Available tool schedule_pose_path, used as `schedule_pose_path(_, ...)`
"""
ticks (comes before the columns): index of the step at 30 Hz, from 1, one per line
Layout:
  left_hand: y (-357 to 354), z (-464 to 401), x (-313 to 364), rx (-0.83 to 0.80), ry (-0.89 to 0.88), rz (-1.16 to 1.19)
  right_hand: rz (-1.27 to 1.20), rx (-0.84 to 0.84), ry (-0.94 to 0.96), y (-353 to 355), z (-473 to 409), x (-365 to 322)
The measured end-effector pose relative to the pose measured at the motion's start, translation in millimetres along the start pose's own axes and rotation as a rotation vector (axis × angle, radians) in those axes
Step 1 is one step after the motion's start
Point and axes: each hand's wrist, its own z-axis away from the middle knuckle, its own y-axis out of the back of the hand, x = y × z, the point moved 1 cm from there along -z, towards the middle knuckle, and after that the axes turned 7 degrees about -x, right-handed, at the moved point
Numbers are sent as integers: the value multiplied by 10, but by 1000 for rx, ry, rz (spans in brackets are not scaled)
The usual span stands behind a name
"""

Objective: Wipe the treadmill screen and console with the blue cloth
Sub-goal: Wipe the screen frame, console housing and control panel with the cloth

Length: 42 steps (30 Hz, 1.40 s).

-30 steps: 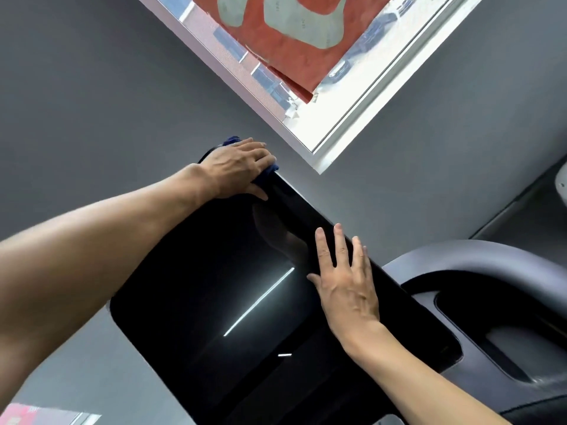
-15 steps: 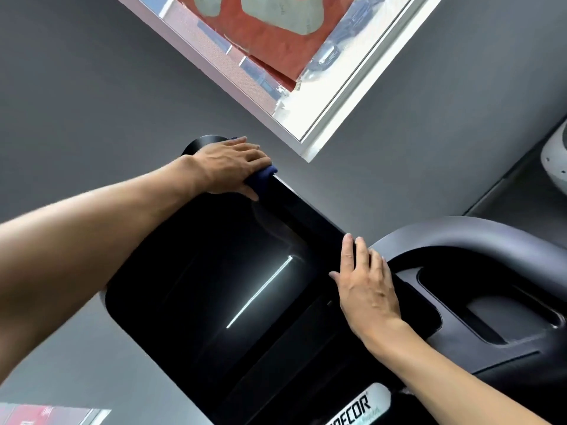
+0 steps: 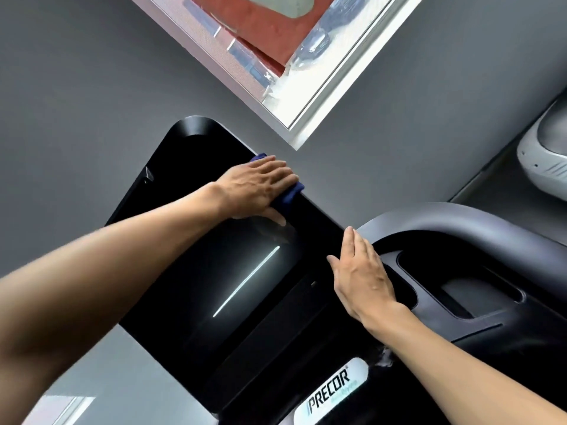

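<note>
Both hands on screen (image 3: 196,256), left hand (image 3: 257,185) seemingly atop cloth (image 3: 290,194)

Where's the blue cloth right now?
Under the left hand, the crumpled blue cloth presses on the glossy black treadmill screen's upper edge, below the window corner.

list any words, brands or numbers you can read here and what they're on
"PRECOR": dark letters on the light badge at the lower part of the treadmill console.
Faint greenish smaller text under that brand name: too blurred to read.
The treadmill screen is dark, with no readable text.
</note>
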Motion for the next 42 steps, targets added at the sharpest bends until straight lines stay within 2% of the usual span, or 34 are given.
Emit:
schedule_pose_path(3, 23, 126, -408, -16, 96, -45, -12, 19, -4, -3, 36, 57)
schedule_pose_path(6, -7, 97, -324, -22, 156, -2, -39, 2, -6, -27, 32, 108)
schedule_pose_path(9, -70, -4, 33, 53, 122, 26, -62, -3, 7, 0, 23, 136)
schedule_pose_path(14, -288, -228, 1021, 234, 75, 103, -96, -30, 45, 78, -11, 196)
schedule_pose_path(19, -545, -16, 1517, 454, 239, 159, -60, 23, 95, 103, 9, 254)
schedule_pose_path(25, -1056, 530, 1874, 458, 374, 230, 16, 63, 168, 14, -26, 25)
schedule_pose_path(28, -1124, 654, 1731, 476, 507, 242, 57, 76, 122, -50, -8, -72)
schedule_pose_path(31, -1008, 536, 1483, 541, 726, 403, 70, 83, 108, -84, 12, -92)
schedule_pose_path(32, -984, 479, 1512, 563, 741, 445, 67, 88, 101, -93, 8, -100)
schedule_pose_path(33, -1002, 441, 1618, 577, 696, 453, 62, 92, 94, -106, 8, -115)
schedule_pose_path(36, -1127, 503, 2013, 552, 391, 373, 51, 115, 84, -120, 9, -126)
schedule_pose_path(38, -1178, 598, 1956, 556, 308, 318, 51, 119, 91, -115, 16, -106)
schedule_pose_path(40, -1211, 642, 1780, 566, 373, 276, 54, 117, 101, -99, 28, -87)
schedule_pose_path(42, -1297, 710, 1588, 568, 570, 303, 39, 104, 103, -74, 47, -82)
